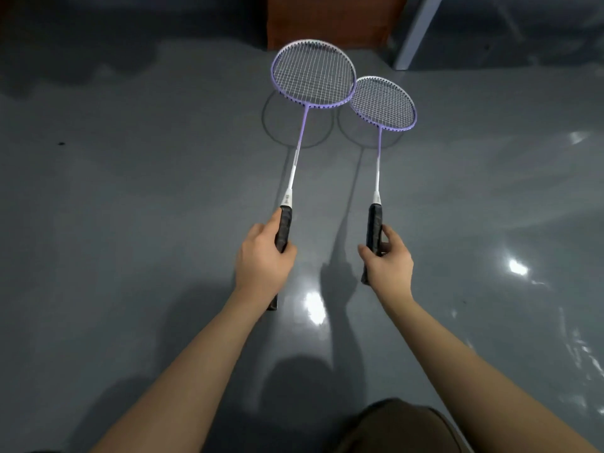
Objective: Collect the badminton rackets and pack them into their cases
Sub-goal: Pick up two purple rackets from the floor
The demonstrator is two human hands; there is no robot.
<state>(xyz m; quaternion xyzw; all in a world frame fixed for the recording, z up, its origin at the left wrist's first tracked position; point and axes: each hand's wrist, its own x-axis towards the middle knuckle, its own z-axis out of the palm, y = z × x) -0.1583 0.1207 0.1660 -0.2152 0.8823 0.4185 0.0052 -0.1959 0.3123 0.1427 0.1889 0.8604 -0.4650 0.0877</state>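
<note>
Two purple-framed badminton rackets with white strings and black grips are held above a glossy grey floor. My left hand [261, 259] grips the black handle of the left racket [313, 75], whose head is raised toward the top centre. My right hand [389, 259] holds the handle of the right racket [383, 104], whose head sits lower and just right of the other; the two heads overlap slightly at their rims. Both rackets cast ring-shaped shadows on the floor. No racket case is visible.
Grey shiny floor [147, 207] with light reflections fills the view. A brown wooden panel [330, 18] stands at the top centre, and a pale slanted post [415, 31] leans at the top right. Brown clothing [402, 426] shows at the bottom edge.
</note>
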